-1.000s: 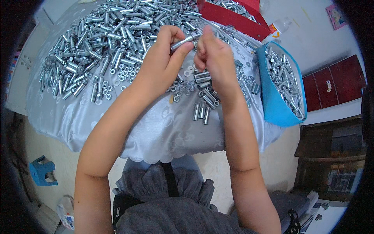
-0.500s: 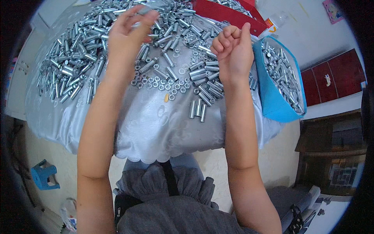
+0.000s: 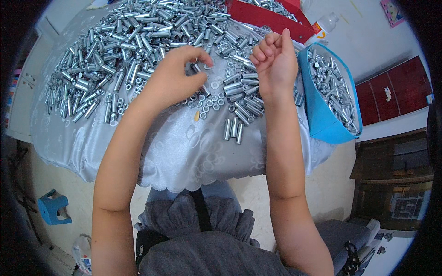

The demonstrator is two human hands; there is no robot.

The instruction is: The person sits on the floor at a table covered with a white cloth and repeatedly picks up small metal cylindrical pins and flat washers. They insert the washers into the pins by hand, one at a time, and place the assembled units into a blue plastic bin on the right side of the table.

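Observation:
My left hand (image 3: 174, 76) hovers over the near edge of a pile of metal bolts with sleeves (image 3: 133, 41), its thumb and forefinger apart. A metal sleeve (image 3: 206, 90) and a washer (image 3: 208, 67) lie close by its fingertips. Scattered in front of it are small hex nuts (image 3: 210, 102). My right hand (image 3: 277, 64) is raised above a group of loose sleeves (image 3: 239, 87), palm partly turned up, thumb stretched out and fingers curled in. Whatever those curled fingers may hold is hidden.
Right of my right arm stands a blue bin (image 3: 317, 115) full of bolts. A red box (image 3: 271, 18) with more hardware sits at the back, beside a clear bottle (image 3: 326, 25). A silvery cloth (image 3: 202, 152) covers the table. A blue stool (image 3: 51, 207) is on the floor.
My left hand has come back from the far part of the pile, moving nearer and slightly right, over the washers and nuts. My right hand stays nearly where it was, fingers still curled.

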